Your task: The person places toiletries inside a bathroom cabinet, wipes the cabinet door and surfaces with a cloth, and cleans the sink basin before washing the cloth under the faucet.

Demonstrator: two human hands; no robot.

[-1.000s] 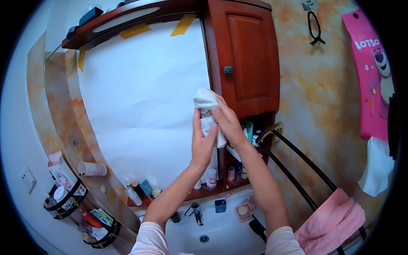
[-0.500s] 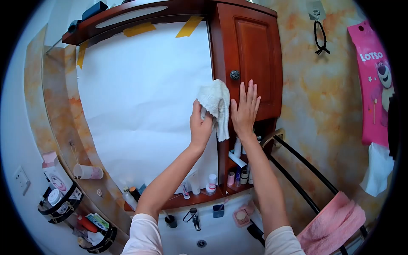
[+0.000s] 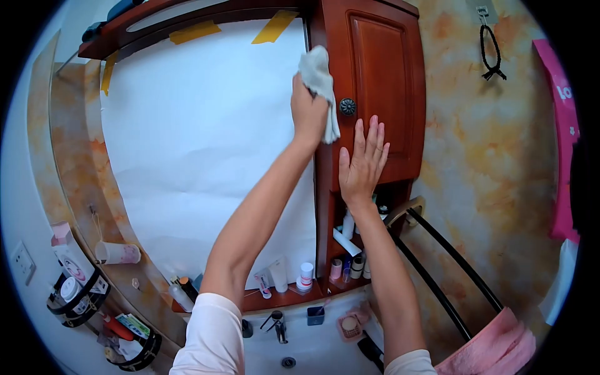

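My left hand (image 3: 310, 107) is raised and closed round a pale grey-white cloth (image 3: 319, 75), beside the left edge of the wooden cabinet. The cloth's loose end hangs down to the right of the hand. Lower and to the right, my right hand (image 3: 364, 164) has its fingers stretched upward at the lower part of the red-brown cabinet door (image 3: 387, 81), below the round dark knob (image 3: 347, 107). Nothing is in it. Left of the cabinet, a large white sheet (image 3: 200, 137) is held at its top by yellow tape (image 3: 275, 27).
Bottles and tubes stand on the wooden ledge (image 3: 250, 304) above the white sink (image 3: 312, 350) and its faucet (image 3: 277, 326). Black rails (image 3: 450, 269) and a pink towel (image 3: 490, 347) are at the right. Corner racks (image 3: 75, 312) hold items at the left.
The cloth was between both hands, then my right hand let go and opened by the cabinet door. My left hand has carried the cloth upward along the cabinet's edge.
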